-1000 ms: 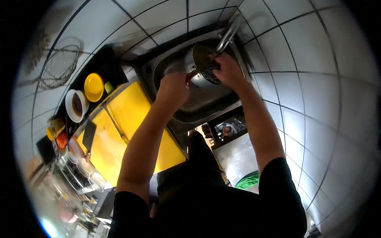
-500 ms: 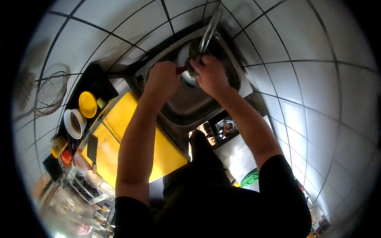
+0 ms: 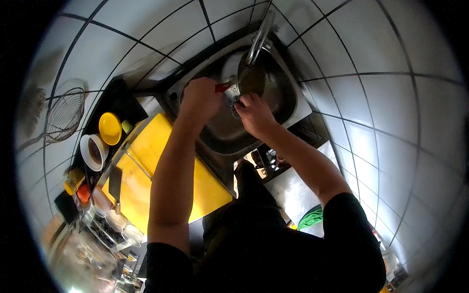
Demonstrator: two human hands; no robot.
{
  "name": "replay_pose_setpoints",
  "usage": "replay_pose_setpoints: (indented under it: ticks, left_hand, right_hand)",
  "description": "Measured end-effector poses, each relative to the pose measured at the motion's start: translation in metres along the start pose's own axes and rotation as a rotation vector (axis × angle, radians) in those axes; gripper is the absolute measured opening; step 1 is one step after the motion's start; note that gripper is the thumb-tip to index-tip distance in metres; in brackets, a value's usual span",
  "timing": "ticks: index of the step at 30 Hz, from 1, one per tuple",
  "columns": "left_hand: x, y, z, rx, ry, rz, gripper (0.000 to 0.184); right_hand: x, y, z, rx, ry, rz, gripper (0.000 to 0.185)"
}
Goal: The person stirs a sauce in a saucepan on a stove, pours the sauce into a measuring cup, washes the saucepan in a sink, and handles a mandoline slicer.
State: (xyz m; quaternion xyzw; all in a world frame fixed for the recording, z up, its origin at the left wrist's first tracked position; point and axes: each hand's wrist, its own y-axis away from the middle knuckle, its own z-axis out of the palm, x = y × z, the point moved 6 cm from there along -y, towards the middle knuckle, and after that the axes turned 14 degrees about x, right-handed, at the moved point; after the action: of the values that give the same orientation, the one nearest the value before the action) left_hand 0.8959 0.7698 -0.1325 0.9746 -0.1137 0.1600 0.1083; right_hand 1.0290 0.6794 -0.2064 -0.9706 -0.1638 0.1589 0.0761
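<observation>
left grip (image 3: 200, 100) wraps the red handle (image 3: 223, 88) of a tilted pan (image 3: 253, 78); right grip (image 3: 256, 115) holds a scrubber (image 3: 234, 108) against it, at the sink (image 3: 220, 139).

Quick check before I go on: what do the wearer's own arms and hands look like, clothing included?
The left sleeve and right sleeve are short, black and plain, with no marking to be seen. Both forearms are bare. The left hand and right hand wear no gloves; no watch or bracelet shows.
</observation>
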Motion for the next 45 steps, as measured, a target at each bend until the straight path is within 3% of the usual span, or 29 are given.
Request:
replay_pose_setpoints:
  ticks: [5,8,11,13,16,17,19,20,23,25,27,30,32,33,36,37,39,41,45]
  left_hand:
    - [0.003,0.004,0.001,0.033,0.04,-0.022,0.023]
    - [-0.013,0.013,0.008,-0.032,0.123,-0.142,0.025]
    - [-0.057,0.062,0.041,-0.076,0.254,-0.27,0.027]
    - [-0.086,0.088,0.085,-0.053,0.349,-0.284,0.029]
    - [-0.077,0.117,0.127,-0.479,0.99,-0.918,0.037]
    - [-0.071,0.122,0.131,-0.528,1.014,-0.944,0.039]
    - [-0.057,0.127,0.135,-0.62,1.064,-0.987,0.042]
    - [-0.054,0.123,0.133,-0.612,0.947,-0.918,0.043]
    - [-0.051,0.118,0.127,-0.56,0.62,-0.67,0.045]
    - [-0.055,0.113,0.134,-0.477,0.438,-0.448,0.045]
    - [-0.056,0.104,0.123,-0.51,0.422,-0.457,0.042]
    - [-0.062,0.087,0.094,-0.443,0.388,-0.392,0.038]
    - [-0.09,0.08,0.1,-0.342,0.289,-0.192,0.036]
    - [-0.119,0.085,0.133,-0.283,0.202,-0.031,0.035]
    - [-0.102,0.089,0.103,-0.32,-0.046,0.122,0.031]
    - [-0.085,0.084,0.081,-0.351,-0.102,0.093,0.03]
    - [-0.055,0.076,0.046,-0.402,-0.187,0.006,0.028]
    - [-0.047,0.075,0.041,-0.397,-0.205,-0.045,0.027]
    - [-0.03,0.072,0.044,-0.382,-0.256,-0.073,0.026]
  right_hand:
    - [0.011,-0.027,-0.047,0.298,-0.016,0.228,0.048]
    - [0.028,-0.023,-0.007,0.094,-0.253,0.174,0.049]
    - [0.065,-0.019,0.008,-0.384,-0.25,0.467,0.063]
    - [0.089,-0.022,0.024,-0.3,-0.291,0.675,0.061]
    - [0.112,-0.019,0.088,-0.305,-0.453,1.022,0.056]
    - [0.108,-0.019,0.101,-0.327,-0.523,1.143,0.053]
    - [0.098,-0.019,0.116,-0.174,-0.847,1.576,0.05]
    - [0.09,-0.021,0.12,-0.062,-0.994,1.796,0.048]
    - [0.088,-0.036,0.155,0.144,-1.177,1.97,0.046]
    - [0.08,-0.042,0.182,0.207,-1.281,1.929,0.045]
    - [0.066,-0.039,0.205,0.155,-1.416,1.813,0.045]
    - [0.051,-0.012,0.235,-0.212,-1.525,1.501,0.046]
    - [0.068,0.018,0.267,-0.455,-1.418,1.2,0.047]
    - [0.053,-0.012,0.174,-0.707,-0.793,0.584,0.044]
    - [0.046,-0.007,0.163,-1.013,-0.135,0.037,0.034]
    - [0.044,-0.015,0.144,-0.904,-0.118,0.021,0.022]
    - [0.056,-0.019,0.177,-0.53,0.263,-0.433,0.017]
    - [0.057,-0.021,0.181,-0.35,0.409,-0.601,0.015]
    - [0.077,-0.027,0.165,-0.42,0.259,-0.43,0.019]
